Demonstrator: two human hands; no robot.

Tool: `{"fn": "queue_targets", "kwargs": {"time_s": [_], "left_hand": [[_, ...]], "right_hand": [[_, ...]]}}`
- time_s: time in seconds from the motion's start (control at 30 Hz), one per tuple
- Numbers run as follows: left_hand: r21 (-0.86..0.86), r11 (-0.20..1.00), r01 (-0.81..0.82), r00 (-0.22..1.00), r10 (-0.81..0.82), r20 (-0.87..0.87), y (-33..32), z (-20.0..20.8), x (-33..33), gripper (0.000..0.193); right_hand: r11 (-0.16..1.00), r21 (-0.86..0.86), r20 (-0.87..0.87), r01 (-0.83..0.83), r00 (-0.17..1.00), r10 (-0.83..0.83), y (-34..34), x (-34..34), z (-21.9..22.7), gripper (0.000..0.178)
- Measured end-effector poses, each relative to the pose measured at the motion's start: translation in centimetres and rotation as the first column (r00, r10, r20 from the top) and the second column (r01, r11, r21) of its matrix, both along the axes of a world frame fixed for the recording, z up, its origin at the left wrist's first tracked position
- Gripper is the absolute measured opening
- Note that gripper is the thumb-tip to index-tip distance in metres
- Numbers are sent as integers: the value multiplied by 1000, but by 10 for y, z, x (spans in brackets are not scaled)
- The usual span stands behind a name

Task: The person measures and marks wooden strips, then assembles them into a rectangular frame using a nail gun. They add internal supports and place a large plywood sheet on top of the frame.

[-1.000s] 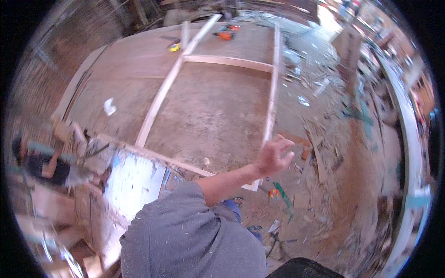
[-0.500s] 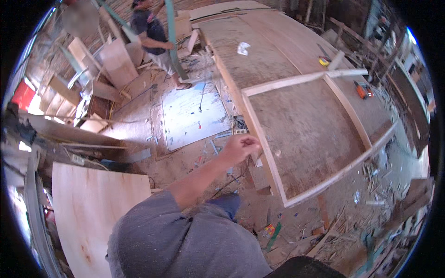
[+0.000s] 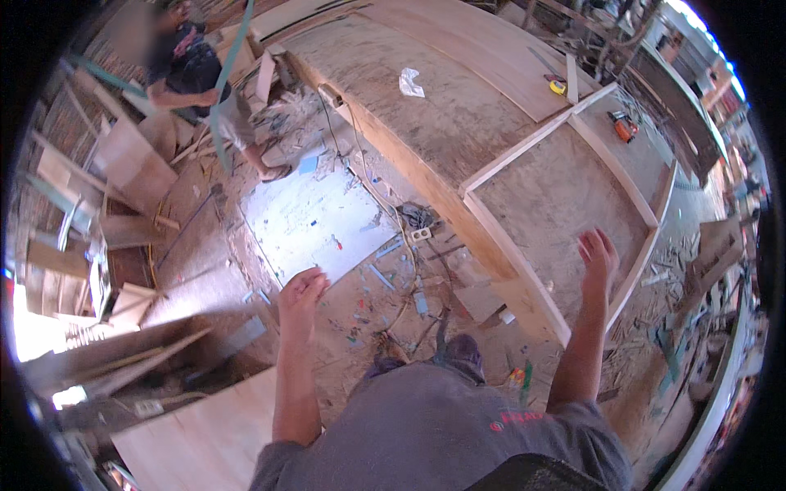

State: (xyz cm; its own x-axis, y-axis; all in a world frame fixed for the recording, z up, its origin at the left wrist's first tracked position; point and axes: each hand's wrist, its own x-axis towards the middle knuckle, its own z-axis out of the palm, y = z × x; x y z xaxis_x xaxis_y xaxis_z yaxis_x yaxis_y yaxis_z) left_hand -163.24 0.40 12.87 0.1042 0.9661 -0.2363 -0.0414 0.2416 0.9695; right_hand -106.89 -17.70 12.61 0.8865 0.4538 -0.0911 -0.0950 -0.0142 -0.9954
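Observation:
A light wooden frame (image 3: pixel 517 270) lies on the large dusty worktable (image 3: pixel 426 135), its near corner at the table's front. My right hand (image 3: pixel 599 260) hovers over the frame's opening with its fingers stretched out, holding nothing. Out to the left, my left hand (image 3: pixel 301 299) is raised above the floor near a white sheet (image 3: pixel 315 221). Its fingers are loosely bent, and nothing shows in them. Neither hand appears to touch the wood.
An orange power tool (image 3: pixel 625 128) and a yellow tape measure (image 3: pixel 557 87) rest at the table's far right. Crumpled white paper (image 3: pixel 411 83) lies farther back. Another person (image 3: pixel 192 78) stands at far left holding a green strip (image 3: pixel 225 86). A plywood panel (image 3: pixel 205 434), cords and offcuts surround me.
My left hand has moved left, away from the wooden frame's side. My right hand has come into view above the frame. The head view has shifted, and the other person appears closer.

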Motion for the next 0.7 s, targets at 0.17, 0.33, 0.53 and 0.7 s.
{"fn": "queue_targets", "kwargs": {"time_s": [0.17,0.33,0.53,0.7], "left_hand": [[-25,988,-151,983,153,102,108,-2,-52,27],[-101,971,-217,974,223,46,204,-5,-49,29],[-217,950,-226,965,187,-183,332,-49,-73,32],[-456,876,-157,947,2,-322,412,-40,-36,33]], "right_hand": [[885,435,-267,-164,916,301,208,27,-47,49],[949,257,-558,183,829,-9,403,66,-75,53],[754,252,-668,606,673,-318,492,205,-149,50],[634,42,-658,772,499,-564,518,234,-173,42]]}}
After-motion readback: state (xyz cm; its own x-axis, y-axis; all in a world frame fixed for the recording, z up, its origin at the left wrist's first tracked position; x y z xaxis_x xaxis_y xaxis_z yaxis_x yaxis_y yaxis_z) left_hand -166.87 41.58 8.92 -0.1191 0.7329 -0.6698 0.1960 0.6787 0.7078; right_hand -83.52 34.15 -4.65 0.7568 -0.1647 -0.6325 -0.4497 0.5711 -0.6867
